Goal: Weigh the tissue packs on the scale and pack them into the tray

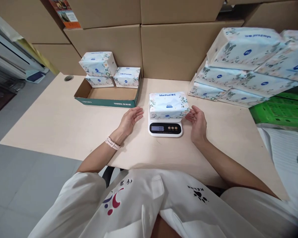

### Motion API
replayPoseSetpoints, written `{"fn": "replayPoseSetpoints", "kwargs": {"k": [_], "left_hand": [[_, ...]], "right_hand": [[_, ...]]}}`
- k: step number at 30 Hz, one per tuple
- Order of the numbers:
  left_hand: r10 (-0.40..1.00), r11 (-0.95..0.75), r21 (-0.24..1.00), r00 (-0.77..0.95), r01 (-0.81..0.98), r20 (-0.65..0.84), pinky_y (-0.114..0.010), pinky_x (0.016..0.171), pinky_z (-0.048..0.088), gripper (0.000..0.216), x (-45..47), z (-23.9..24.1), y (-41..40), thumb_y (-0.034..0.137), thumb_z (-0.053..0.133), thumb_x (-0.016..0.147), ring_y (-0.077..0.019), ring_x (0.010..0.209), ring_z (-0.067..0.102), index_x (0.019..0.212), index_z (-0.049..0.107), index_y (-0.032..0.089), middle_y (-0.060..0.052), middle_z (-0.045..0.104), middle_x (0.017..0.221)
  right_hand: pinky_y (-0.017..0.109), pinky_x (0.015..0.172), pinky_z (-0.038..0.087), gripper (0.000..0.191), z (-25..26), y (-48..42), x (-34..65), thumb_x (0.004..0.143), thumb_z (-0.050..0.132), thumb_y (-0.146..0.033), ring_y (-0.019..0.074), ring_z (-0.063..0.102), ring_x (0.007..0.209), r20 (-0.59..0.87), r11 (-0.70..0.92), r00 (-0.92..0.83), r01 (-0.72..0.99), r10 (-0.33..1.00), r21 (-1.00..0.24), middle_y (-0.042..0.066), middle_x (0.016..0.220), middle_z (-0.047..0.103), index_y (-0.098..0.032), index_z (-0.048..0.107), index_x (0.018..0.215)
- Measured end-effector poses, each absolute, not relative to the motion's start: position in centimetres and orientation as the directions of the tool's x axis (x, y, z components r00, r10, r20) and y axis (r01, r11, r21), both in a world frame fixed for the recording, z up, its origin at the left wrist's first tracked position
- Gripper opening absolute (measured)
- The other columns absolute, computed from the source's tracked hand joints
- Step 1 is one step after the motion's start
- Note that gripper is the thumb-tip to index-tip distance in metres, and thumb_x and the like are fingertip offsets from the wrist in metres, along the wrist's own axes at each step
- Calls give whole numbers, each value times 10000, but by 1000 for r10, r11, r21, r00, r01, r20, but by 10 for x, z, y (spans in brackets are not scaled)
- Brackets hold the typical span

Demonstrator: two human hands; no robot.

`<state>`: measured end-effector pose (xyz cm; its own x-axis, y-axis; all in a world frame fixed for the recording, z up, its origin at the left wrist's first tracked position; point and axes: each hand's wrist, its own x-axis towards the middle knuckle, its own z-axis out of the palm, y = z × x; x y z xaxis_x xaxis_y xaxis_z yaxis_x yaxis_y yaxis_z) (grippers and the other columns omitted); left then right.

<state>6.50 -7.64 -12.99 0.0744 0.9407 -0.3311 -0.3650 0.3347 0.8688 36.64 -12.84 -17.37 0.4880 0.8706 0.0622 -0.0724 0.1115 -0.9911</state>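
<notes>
A white tissue pack (168,105) with a leaf print and blue lettering lies on a small white kitchen scale (165,128) near the middle of the table. The scale's display is lit. My left hand (130,119) rests open on the table a little to the left of the pack, fingers stretched out, holding nothing. My right hand (197,121) hovers just right of the pack with its fingers loosely curled and apart, close to the pack's end but not gripping it.
A shallow green-sided cardboard tray (106,98) at the back left holds three tissue packs (98,64). A pile of several packs (240,62) lies at the right over a green crate (280,110). Brown cartons (178,49) wall the back of the beige table (64,119).
</notes>
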Motion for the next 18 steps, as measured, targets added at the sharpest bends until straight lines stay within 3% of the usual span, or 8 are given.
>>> {"fn": "replayPoseSetpoints", "kwargs": {"k": [9,18], "left_hand": [[938,339,868,60,-364,-341,-362,1145,553,107,69,-125,-80,91,670,930,-146,1005,765,961,756,147,-81,816,1076],[936,343,862,58,-373,-348,-353,1140,549,122,70,-123,-81,67,671,918,-136,971,764,951,763,141,-68,810,1046]], "right_hand": [[433,1006,585,709,-174,-131,366,928,540,-826,201,737,1028,75,102,474,-32,877,-994,78,1270,774,-247,687,1310],[421,992,578,693,-173,-130,365,936,535,-810,196,729,1018,74,103,483,-33,872,-994,78,1248,766,-240,690,1298]]}}
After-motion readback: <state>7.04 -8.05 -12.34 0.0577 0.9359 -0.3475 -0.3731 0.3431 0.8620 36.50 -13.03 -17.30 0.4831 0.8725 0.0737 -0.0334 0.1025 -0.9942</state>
